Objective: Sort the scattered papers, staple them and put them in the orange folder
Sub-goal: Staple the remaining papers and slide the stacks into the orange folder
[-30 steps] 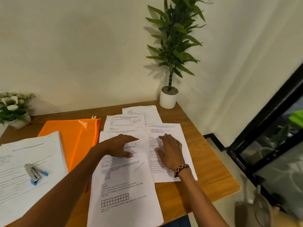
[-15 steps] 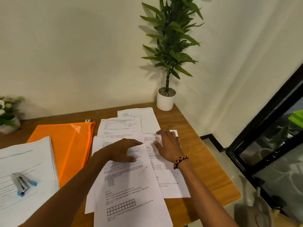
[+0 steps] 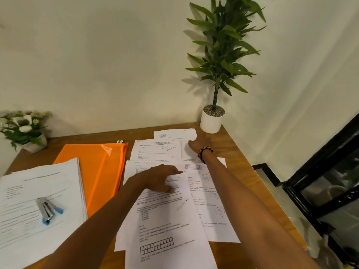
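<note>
Printed white paper sheets lie overlapping across the right half of the wooden worktop. The left hand rests flat, fingers spread, on the sheet nearest the front edge. The right hand, open with a beaded bracelet at its wrist, presses the farthest sheet by the white plant pot in the back right corner. Left of the sheets lies the flat orange plastic folder; a silver-and-blue stapler sits on a thick paper stack at the left edge.
</note>
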`<state>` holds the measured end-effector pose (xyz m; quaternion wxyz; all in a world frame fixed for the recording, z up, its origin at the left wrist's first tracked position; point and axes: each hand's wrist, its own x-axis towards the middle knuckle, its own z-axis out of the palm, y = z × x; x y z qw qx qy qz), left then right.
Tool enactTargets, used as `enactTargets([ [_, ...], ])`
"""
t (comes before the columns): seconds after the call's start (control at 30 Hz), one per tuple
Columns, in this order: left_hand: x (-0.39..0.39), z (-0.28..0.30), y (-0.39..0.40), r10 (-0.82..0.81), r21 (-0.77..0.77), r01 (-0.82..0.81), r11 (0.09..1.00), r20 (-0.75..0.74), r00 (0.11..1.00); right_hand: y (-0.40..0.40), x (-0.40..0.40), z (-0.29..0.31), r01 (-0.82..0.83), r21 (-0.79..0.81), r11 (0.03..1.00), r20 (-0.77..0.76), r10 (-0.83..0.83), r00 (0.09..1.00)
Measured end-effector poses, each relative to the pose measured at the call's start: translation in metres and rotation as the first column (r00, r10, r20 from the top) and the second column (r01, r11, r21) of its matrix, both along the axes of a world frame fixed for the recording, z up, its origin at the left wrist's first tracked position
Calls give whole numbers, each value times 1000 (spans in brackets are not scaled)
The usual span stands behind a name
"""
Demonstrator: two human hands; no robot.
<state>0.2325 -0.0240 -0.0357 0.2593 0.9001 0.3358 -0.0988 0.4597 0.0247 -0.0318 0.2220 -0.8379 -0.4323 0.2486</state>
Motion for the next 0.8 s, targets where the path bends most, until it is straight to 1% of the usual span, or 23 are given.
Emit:
enactTargets([
  [0.03,0,-1,0,3,2,-3,1000,3,1000,9,3,-1,69,-10,998,-60,-70,996],
  [0.07,-1,-1,0,3,5,-3,1000,-1,1000,19,8,-6,101,-23,995,-128,-104,986],
  [0.1,-1,-1,-1,4,8,-4,1000,-7,1000,28,13,-13,102,-24,994,-192,-105,976],
  [0.13,0,-1,-2,5,12,-5,1000,-11,1000,33,14,-16,90,-21,996,-216,-92,972],
  [0.2,0,-1,-2,5,16,-5,1000,-12,1000,24,5,-3,96,49,994,-152,-88,984],
  [0.3,0,1,-4,-5,20,5,1000,-32,999,13,0,13,125,179,976,-3,-126,992],
  [0.4,-2,3,-7,2,21,-1,1000,-35,999,9,0,29,207,300,931,-11,-214,977],
  [0.47,-4,4,-9,13,19,-12,1000,-33,999,10,1,46,248,395,884,-5,-268,963],
  [0.5,-5,4,-9,15,17,-14,1000,-35,999,10,1,56,272,457,847,-9,-301,953],
  [0.57,-5,6,-11,12,18,-11,1000,-33,999,13,1,82,306,595,743,-66,-334,940],
  [0.6,-4,7,-12,7,24,-6,1000,-33,999,16,2,96,288,658,695,-53,-339,939],
  [0.67,-4,8,-12,11,25,-10,1000,-32,999,21,4,123,186,737,649,62,-339,939],
  [0.73,-3,8,-12,34,6,-34,999,-24,999,23,5,143,29,786,618,209,-309,928],
  [0.8,-3,9,-11,45,-18,-45,999,-7,999,22,5,153,-129,796,591,342,-264,902],
])
